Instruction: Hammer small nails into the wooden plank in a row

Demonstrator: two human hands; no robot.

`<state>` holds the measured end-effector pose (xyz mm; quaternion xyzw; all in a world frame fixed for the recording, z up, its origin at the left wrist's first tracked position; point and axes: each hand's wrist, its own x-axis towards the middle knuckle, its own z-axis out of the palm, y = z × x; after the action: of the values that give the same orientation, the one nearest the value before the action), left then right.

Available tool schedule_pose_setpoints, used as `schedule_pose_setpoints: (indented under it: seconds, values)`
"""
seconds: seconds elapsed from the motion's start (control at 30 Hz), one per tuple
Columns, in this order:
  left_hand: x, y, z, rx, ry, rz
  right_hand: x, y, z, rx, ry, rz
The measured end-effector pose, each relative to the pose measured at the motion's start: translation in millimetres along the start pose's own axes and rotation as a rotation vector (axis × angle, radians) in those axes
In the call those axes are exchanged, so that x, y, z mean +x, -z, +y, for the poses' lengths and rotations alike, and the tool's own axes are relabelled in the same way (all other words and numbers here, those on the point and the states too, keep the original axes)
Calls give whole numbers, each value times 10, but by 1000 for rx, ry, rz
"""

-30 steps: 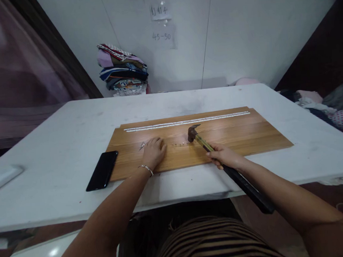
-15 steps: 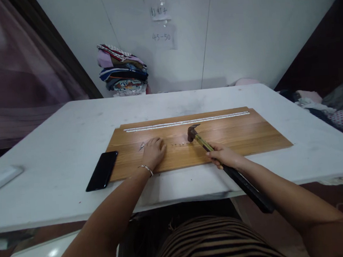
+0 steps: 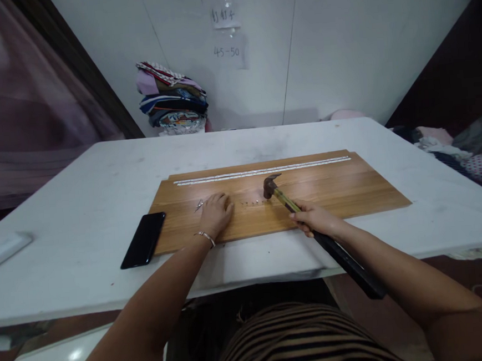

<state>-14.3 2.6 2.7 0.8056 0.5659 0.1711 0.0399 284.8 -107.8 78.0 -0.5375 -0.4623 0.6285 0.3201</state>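
My right hand [image 3: 311, 218] is closed around the handle of a claw hammer [image 3: 282, 199]; the rusty head is over the middle of a wooden board [image 3: 350, 188], the black grip end pointing back toward me. Below and left of the head, several small nails [image 3: 253, 203] form a short row in the board. My left hand [image 3: 217, 211] lies on the board left of that row, palm down, its fingers stretched out. Right beside it on its left is a small pile of loose nails [image 3: 199, 205]. Two white measuring strips [image 3: 261, 171] run along the board's far side.
A black phone [image 3: 144, 240] lies over the board's left edge, partly on the white table [image 3: 77, 215]. At the far left is a white object [image 3: 4, 250]. Folded clothes [image 3: 174, 99] are stacked against the wall, below and left of paper notes [image 3: 228, 51].
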Motion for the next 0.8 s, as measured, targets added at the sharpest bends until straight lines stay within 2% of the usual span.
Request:
schedule_pose_setpoints:
  seconds: [0.8]
  values:
    - [-1, 11, 11, 4, -2, -1, 40, 9, 65, -22, 16, -15]
